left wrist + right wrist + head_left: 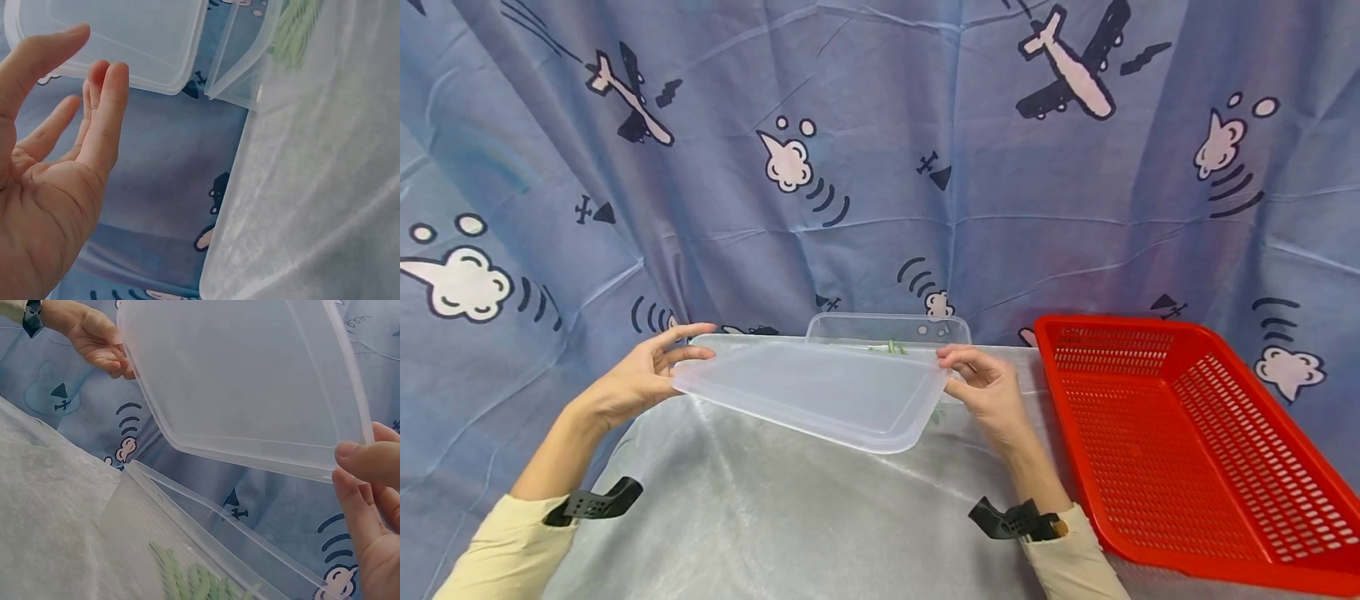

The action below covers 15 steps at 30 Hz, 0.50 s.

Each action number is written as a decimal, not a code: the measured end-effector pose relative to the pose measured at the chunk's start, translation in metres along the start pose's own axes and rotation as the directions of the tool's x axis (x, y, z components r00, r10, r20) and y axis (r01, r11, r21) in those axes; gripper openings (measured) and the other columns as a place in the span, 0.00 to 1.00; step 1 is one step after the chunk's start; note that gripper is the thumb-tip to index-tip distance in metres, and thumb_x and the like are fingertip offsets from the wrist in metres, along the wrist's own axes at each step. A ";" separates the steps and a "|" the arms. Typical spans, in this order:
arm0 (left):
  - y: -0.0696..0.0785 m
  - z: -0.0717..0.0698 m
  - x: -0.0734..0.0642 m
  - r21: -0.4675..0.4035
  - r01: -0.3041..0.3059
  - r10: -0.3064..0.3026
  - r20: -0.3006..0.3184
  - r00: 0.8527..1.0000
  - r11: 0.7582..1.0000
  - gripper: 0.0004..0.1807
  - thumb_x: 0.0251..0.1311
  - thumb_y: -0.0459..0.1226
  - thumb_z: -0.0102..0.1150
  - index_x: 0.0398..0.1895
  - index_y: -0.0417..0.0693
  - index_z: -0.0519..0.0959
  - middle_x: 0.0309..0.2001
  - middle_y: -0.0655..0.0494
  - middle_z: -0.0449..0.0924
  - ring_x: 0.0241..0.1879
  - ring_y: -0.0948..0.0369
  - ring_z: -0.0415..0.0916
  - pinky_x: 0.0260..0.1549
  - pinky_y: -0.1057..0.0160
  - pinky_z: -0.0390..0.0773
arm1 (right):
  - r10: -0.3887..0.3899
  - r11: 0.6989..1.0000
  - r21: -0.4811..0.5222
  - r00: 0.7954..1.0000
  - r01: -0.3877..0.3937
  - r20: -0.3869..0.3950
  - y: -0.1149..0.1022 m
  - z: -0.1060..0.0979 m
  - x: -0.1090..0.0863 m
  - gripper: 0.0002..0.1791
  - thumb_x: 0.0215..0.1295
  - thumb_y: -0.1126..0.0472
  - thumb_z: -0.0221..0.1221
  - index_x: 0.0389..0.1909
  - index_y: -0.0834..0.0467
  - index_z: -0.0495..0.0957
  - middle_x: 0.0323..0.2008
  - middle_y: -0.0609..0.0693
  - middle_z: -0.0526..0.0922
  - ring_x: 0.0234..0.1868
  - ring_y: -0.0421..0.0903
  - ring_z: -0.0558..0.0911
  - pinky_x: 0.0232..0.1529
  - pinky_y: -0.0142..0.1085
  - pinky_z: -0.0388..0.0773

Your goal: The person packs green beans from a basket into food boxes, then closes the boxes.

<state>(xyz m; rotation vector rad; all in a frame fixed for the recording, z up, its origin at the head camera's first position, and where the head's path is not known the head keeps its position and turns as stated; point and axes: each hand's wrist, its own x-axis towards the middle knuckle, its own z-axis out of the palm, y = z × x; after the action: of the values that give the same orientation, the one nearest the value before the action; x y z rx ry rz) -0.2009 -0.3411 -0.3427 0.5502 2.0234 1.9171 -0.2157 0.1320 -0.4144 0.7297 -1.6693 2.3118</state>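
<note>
A translucent plastic lid (820, 392) is held up in the air, tilted, between both hands. My left hand (643, 367) holds its left end, fingers and thumb at the edge. My right hand (988, 387) pinches the right edge, with thumb and forefinger meeting at the rim in the right wrist view. Behind and below the lid stands a clear plastic box (887, 327), mostly hidden by it in the head view. Slender green stalks (194, 578) lie inside the box, showing through its wall.
To the right is a large red perforated basket (1138, 450). A whitish cloth (820, 508) covers the table. Behind it hangs a blue curtain (880, 183) printed with planes and clouds. Black straps (598, 500) sit on both wrists.
</note>
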 end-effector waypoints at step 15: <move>-0.026 0.006 0.004 0.000 0.047 -0.047 0.165 0.985 0.999 0.41 0.58 0.19 0.63 0.76 0.37 0.61 0.62 0.42 0.75 0.55 0.53 0.79 0.50 0.55 0.79 | 0.043 0.998 0.050 0.998 -0.041 -0.040 0.009 -0.006 0.006 0.12 0.58 0.87 0.60 0.38 0.71 0.82 0.50 0.58 0.82 0.57 0.57 0.77 0.51 0.40 0.80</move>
<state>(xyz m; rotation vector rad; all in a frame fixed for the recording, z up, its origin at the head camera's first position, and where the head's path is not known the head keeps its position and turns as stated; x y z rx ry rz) -0.2037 -0.3351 -0.3688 0.6330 1.9113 1.7849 -0.2267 0.1334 -0.4204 0.6586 -1.6312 2.3878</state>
